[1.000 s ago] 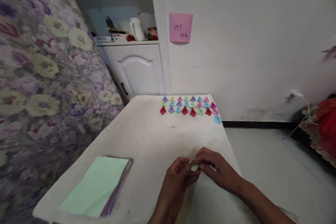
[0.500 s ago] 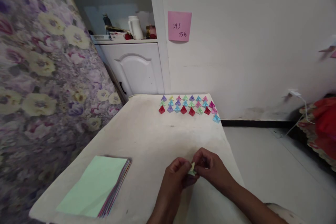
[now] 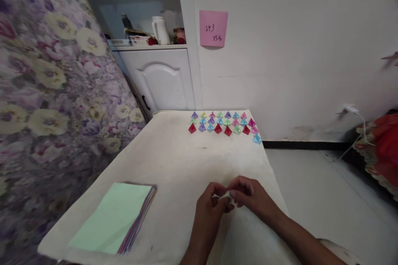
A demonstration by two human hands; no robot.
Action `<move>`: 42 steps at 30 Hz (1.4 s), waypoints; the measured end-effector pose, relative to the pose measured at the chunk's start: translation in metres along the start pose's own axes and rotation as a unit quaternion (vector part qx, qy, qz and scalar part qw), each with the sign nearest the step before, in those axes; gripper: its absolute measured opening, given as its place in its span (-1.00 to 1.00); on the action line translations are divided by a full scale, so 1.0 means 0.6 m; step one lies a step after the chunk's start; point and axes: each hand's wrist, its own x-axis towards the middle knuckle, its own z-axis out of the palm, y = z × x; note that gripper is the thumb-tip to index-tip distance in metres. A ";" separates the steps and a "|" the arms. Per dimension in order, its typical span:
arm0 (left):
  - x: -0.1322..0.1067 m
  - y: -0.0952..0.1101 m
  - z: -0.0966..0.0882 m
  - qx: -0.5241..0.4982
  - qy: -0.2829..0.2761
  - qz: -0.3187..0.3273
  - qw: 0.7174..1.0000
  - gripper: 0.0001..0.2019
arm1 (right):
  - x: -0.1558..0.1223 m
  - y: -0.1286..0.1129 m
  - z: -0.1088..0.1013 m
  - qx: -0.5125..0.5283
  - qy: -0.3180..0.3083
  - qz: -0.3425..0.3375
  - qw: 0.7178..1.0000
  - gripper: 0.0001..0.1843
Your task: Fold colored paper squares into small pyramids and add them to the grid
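Observation:
My left hand (image 3: 209, 207) and my right hand (image 3: 247, 194) meet over the near part of the white table (image 3: 174, 161). Both pinch one small pale green folded paper piece (image 3: 225, 196), which is mostly hidden by the fingertips. To the left lies a stack of coloured paper sheets (image 3: 113, 218) with a light green sheet on top. At the table's far edge stand rows of several small folded paper shapes (image 3: 224, 123) in red, purple, blue, green and pink.
A floral-patterned surface (image 3: 46, 91) rises along the left side. A white cabinet (image 3: 158, 76) with a jug and other items stands behind the table. A pink note (image 3: 213, 28) sticks to the wall. Bare floor (image 3: 323, 190) and a red cloth (image 3: 385, 149) lie to the right.
The hands have stayed in the same spot while the fingers worked the small paper piece, turning it between the fingertips. The view shifted slightly.

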 end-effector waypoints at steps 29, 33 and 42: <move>-0.003 0.019 -0.006 -0.023 0.009 0.012 1.000 -0.82 | -0.001 0.005 0.001 0.057 -0.030 0.002 0.998 -0.80; -0.005 0.021 -0.005 -0.053 -0.027 0.005 0.998 -0.76 | -0.003 0.002 0.005 0.202 -0.043 0.032 0.978 -0.79; -0.005 0.011 0.018 -0.043 0.002 0.023 0.999 -0.75 | -0.001 0.005 0.027 0.342 -0.012 0.052 0.938 -0.74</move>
